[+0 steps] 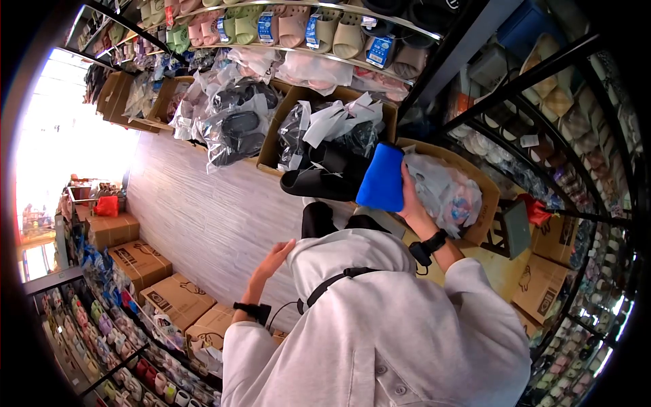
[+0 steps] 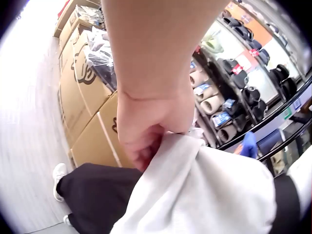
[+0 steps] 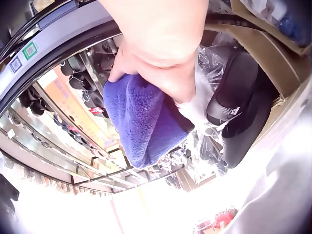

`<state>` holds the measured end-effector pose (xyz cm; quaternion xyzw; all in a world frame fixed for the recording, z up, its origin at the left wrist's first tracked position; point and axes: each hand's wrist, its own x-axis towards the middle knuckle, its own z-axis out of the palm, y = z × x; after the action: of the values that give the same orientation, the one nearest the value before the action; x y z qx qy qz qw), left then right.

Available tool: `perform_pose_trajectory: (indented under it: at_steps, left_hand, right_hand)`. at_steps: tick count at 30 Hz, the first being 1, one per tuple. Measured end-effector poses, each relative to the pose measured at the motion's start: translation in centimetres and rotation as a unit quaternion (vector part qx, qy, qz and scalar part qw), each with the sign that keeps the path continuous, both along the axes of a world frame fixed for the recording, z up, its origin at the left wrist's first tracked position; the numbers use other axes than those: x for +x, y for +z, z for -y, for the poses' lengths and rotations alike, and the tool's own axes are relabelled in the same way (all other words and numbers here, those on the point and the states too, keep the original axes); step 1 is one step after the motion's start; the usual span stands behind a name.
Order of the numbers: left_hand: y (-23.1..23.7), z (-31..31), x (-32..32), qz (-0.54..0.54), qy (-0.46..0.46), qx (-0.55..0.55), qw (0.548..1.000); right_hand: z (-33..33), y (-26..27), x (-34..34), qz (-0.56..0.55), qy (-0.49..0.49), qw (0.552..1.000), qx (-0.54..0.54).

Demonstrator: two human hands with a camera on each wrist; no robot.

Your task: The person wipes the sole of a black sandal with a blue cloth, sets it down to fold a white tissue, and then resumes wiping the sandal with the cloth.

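Observation:
A folded blue cloth (image 1: 381,178) is gripped by the right hand (image 1: 411,197) at its right edge, in front of the open boxes. In the right wrist view the cloth (image 3: 141,119) looks fluffy and hangs below the right hand (image 3: 158,73). Black slippers (image 1: 325,173) lie just left of the cloth, at the edge of a box. The left hand (image 1: 274,258) is at the hem of the light grey shirt (image 1: 339,261); in the left wrist view the fingers of that hand (image 2: 151,126) curl in and pinch the shirt fabric (image 2: 195,185).
Open cartons (image 1: 274,136) of bagged footwear stand ahead, below a shelf of slippers (image 1: 291,27). Closed cartons (image 1: 178,298) line the left side of the pale floor (image 1: 196,197). Racks with black frames (image 1: 542,68) stand on the right, and a shoe rack (image 1: 102,339) at lower left.

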<state>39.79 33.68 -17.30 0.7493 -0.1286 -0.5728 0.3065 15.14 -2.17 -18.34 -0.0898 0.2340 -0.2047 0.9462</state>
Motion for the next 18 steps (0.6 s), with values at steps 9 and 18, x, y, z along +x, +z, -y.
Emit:
perform_pose_trajectory:
  at_steps: [9,18]
  left_hand:
    - [-15.0,3.2,1.9,0.083,0.054,-0.155,0.983]
    - [-13.4,17.5,-2.5,-0.068,0.224,-0.11,0.966]
  right_hand:
    - [-2.5,7.3,0.6,-0.015,-0.031,0.999,-0.031]
    - [-2.8,2.2,-3.4,-0.09,-0.027,0.996,-0.005]
